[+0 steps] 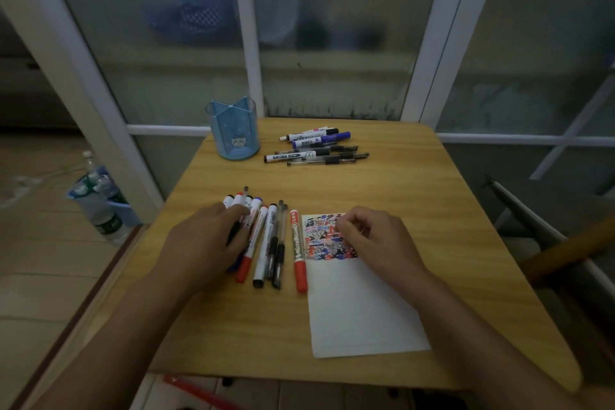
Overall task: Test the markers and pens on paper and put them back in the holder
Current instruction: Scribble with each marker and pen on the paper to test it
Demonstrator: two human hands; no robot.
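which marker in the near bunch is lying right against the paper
The red-capped whiteboard marker, rightmost of the near group, lying alone along the paper's left edge; the others lie further left by the left hand.

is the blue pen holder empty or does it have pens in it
Empty: the blue pen holder stands upright with nothing showing through its clear compartments.

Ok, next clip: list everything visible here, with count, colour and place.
Pen holder: one, translucent blue, far left of table, looks empty.
Far pile: about seven markers and pens, blue and black caps, right of holder.
Near row: roughly nine markers and pens, red, blue, black, left of paper.
Red marker: one, along the paper's left edge.
Paper: one white sheet, top covered in scribbles.
Table: one, light wood.
Water bottles: several, on floor left.
Left hand: rests on near row.
Right hand: loosely curled over scribbles, holding nothing.
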